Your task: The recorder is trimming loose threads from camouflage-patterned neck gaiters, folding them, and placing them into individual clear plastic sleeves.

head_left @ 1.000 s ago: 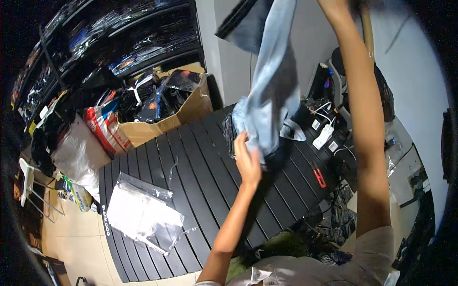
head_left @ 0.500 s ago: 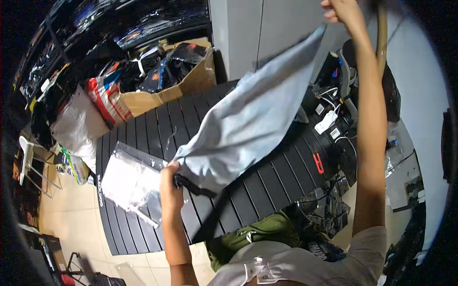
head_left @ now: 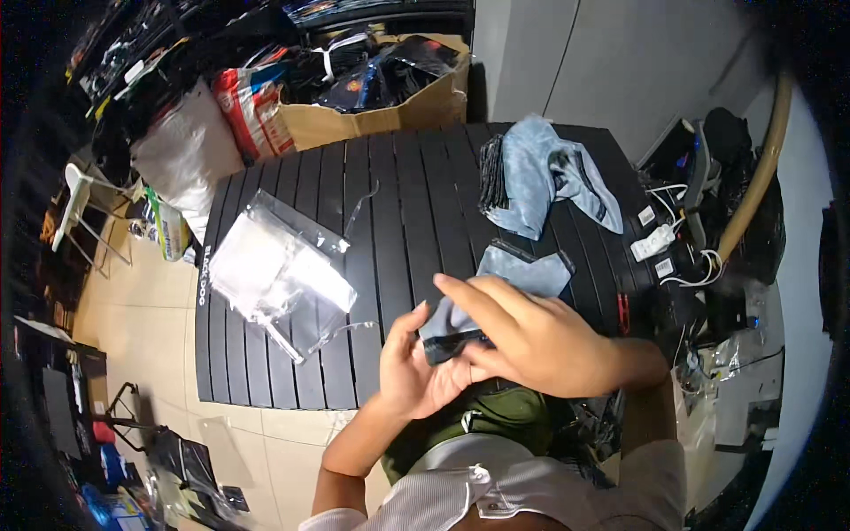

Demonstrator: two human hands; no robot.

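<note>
Low over the near side of the table, both hands are on a light blue-grey cloth piece [head_left: 443,323] with black edging, gathered small. My left hand [head_left: 425,376] cups it from below, palm up, its thumb raised beside it. From above, my right hand [head_left: 544,341] closes over it, fingers reaching left and hiding much of it. Beyond my right hand shows more blue-grey cloth [head_left: 527,268] with a black border; whether it is the same piece I cannot tell. At the back right lie crumpled blue-grey cloths [head_left: 536,173] beside a stack of black-edged folds [head_left: 493,174].
Clear plastic bags [head_left: 279,265] lie on the left of the black slatted table [head_left: 403,212]. Red scissors or a similar tool [head_left: 623,313] lie near the right edge. A white power strip [head_left: 653,242] with cables is at the right; a full cardboard box [head_left: 372,128] stands behind.
My right hand has come down from the upper right to meet my left. The cloth, stretched out between them before, is now gathered small. The view has shifted too.
</note>
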